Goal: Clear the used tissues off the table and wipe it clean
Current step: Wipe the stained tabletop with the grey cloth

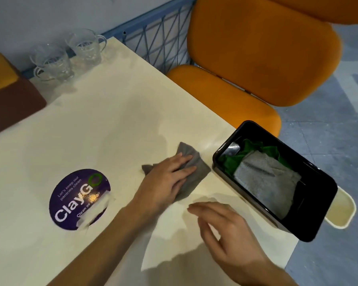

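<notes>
My left hand lies flat on a crumpled grey cloth and presses it onto the cream table, just left of a black bin. A flat white tissue lies near the table's front, partly under my left forearm. Over its right edge hovers my right hand, fingers spread and holding nothing. A second, twisted white tissue lies across a round purple "ClayGo" sticker.
The black bin holds a grey cloth and a green cloth and hangs over the table's right edge. Two glass mugs stand at the back left. An orange chair is behind the table, a brown-and-yellow seat at left.
</notes>
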Demonstrator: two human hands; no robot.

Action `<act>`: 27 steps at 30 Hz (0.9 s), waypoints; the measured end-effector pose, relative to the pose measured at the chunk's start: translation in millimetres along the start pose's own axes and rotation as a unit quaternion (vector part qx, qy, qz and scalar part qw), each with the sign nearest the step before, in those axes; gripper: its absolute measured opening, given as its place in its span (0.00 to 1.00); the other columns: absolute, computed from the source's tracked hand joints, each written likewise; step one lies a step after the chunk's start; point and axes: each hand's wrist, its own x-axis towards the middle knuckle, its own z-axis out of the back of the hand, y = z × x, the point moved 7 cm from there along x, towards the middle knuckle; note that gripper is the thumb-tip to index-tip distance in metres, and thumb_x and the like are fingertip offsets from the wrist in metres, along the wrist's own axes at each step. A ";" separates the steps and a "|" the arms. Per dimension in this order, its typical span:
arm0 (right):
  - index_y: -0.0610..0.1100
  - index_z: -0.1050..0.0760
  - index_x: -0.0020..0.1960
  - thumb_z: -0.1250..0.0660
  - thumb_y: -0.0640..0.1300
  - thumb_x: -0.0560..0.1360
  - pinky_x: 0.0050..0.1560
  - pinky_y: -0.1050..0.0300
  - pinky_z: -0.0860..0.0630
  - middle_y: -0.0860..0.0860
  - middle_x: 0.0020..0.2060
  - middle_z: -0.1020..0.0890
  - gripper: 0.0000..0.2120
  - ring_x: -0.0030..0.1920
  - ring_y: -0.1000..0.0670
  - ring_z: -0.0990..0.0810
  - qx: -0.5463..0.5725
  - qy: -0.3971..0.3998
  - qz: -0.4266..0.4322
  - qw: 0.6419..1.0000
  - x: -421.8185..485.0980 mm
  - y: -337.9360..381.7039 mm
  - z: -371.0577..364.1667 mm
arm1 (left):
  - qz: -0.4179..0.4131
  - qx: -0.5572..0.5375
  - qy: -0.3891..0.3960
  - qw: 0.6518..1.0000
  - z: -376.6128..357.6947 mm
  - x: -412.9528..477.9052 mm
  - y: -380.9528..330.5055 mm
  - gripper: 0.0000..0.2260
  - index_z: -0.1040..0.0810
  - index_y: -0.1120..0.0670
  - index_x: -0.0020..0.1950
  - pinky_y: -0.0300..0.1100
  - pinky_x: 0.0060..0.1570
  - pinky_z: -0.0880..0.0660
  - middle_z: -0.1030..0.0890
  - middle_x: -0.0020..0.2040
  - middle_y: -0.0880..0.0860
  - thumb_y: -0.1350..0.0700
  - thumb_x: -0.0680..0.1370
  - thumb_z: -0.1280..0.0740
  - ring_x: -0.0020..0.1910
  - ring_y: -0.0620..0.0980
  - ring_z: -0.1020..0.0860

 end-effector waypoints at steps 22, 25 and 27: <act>0.60 0.53 0.78 0.48 0.60 0.82 0.78 0.49 0.48 0.65 0.77 0.60 0.27 0.77 0.60 0.60 0.034 0.025 -0.128 0.991 -70.8 -27.0 -36.2 | 0.165 -0.003 -0.173 0.971 41.4 -107.4 13.1 0.17 0.26 0.50 0.69 0.58 0.71 0.36 0.30 0.72 0.46 0.56 0.81 0.42 0.72 0.44 0.34; 0.58 0.59 0.77 0.51 0.64 0.81 0.79 0.52 0.54 0.66 0.75 0.65 0.30 0.74 0.65 0.66 0.046 -0.006 -0.186 0.981 -57.9 -19.3 -43.7 | 0.158 0.019 -0.183 0.970 39.9 -107.2 12.7 0.17 0.26 0.51 0.69 0.59 0.71 0.37 0.31 0.73 0.45 0.57 0.82 0.43 0.73 0.45 0.35; 0.50 0.62 0.79 0.55 0.62 0.81 0.78 0.52 0.61 0.57 0.76 0.67 0.32 0.75 0.59 0.70 -0.053 -0.006 -0.163 0.985 -20.8 -6.9 -63.9 | 0.152 0.034 -0.189 0.970 44.5 -108.5 14.2 0.17 0.27 0.52 0.70 0.58 0.71 0.37 0.31 0.73 0.46 0.57 0.82 0.43 0.74 0.46 0.36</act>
